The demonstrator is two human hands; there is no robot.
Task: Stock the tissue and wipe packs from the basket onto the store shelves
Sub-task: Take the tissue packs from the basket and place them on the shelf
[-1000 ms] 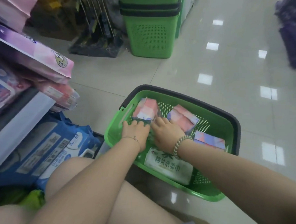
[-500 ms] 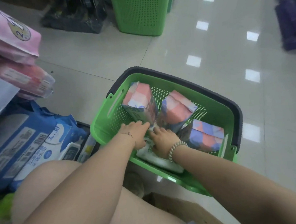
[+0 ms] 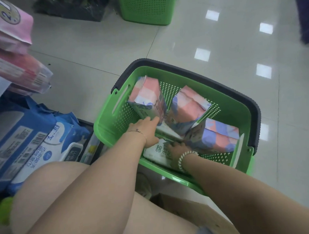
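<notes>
A green basket with a dark handle stands on the floor tiles before my knees. Three pink-and-purple tissue packs are in it: one on end at the left, one leaning in the middle, one lying at the right. A white pack with green lettering lies flat on the bottom at the near side. My left hand reaches in with fingers stretched out against the base of the left pack. My right hand has its fingers bent over the white pack's far edge.
To the left, a low shelf holds blue wipe packs, with pink packs jutting from the shelf above. A tall green bin stands behind the basket. Dark purple goods sit far right. A cardboard box lies by my thigh.
The pink packs, lying flat a second ago, now stand or lean toward the basket's walls. Both hands have gone lower, onto the white pack, and my view has tilted down.
</notes>
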